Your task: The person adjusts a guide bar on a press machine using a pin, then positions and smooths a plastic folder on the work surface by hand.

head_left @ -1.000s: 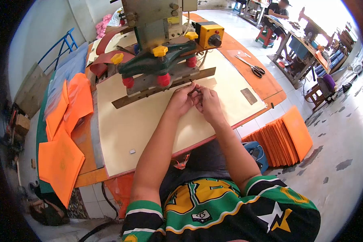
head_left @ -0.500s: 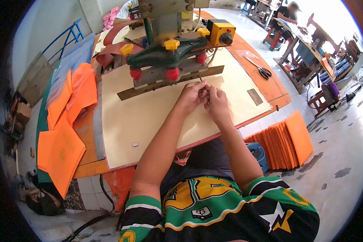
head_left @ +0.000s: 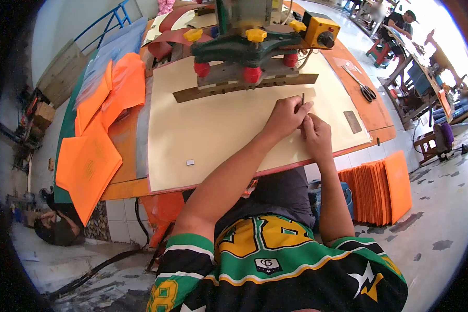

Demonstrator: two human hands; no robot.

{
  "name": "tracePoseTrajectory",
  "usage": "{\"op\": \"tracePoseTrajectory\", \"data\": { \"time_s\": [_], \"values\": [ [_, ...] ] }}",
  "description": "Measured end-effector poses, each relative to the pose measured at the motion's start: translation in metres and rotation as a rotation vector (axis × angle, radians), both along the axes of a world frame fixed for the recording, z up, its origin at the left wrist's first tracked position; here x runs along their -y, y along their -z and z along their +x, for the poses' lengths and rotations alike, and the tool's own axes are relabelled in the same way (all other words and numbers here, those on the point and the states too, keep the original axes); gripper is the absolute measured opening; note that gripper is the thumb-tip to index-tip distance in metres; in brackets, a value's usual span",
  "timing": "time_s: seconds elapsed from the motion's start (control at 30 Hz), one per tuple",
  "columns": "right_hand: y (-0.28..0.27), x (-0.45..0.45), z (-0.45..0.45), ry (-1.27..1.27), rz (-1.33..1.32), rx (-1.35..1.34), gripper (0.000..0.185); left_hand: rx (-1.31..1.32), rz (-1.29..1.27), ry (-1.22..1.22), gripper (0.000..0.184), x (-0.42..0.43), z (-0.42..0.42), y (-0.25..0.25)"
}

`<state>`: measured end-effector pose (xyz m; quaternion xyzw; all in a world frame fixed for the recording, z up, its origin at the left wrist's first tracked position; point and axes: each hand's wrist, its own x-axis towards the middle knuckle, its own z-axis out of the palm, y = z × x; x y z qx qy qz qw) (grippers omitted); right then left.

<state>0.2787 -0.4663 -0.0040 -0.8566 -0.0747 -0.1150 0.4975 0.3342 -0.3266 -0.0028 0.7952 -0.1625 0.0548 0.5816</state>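
My left hand [head_left: 287, 118] is closed, with a thin dark rod [head_left: 303, 98] sticking up past its thumb and fingertips. Close against it, my right hand [head_left: 317, 136] has its fingers pinched together; whatever lies between them is hidden. Both hands are over the cream-coloured sheet [head_left: 218, 140] on the table, in front of a green press head [head_left: 249, 48]. A long flat metal bar [head_left: 244, 87] is mounted under that head, just beyond my hands. To the right of my hands a small grey metal plate [head_left: 352, 122] lies on the sheet.
Black-handled scissors [head_left: 368, 93] lie on the table's right side. Orange sheets [head_left: 88, 166] are heaped at the left, and a stack of orange pieces [head_left: 369, 190] stands below right. A yellow control box [head_left: 321, 31] sits beside the press. Another person [head_left: 400, 26] sits at a far table.
The head view has shifted, so the press and table appear farther right and higher. My hands stay close together, and the rod now stands more upright above my left fingers.
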Motion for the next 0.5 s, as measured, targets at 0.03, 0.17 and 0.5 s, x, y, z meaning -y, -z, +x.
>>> {"op": "tracePoseTrajectory", "data": {
  "time_s": [0.03,0.17,0.5],
  "values": [
    [0.002,0.0,0.001,-0.002,0.007,0.036,0.036,0.115,0.011,-0.008,0.043,0.001,0.002,0.002],
    [0.005,0.001,0.002,0.001,0.011,0.05,0.031,0.277,0.01,-0.019,0.043,0.002,0.0,0.002],
    [0.006,0.002,0.0,-0.009,0.007,0.087,0.03,0.452,0.02,-0.042,0.034,0.002,-0.004,-0.001]
  ]
}}
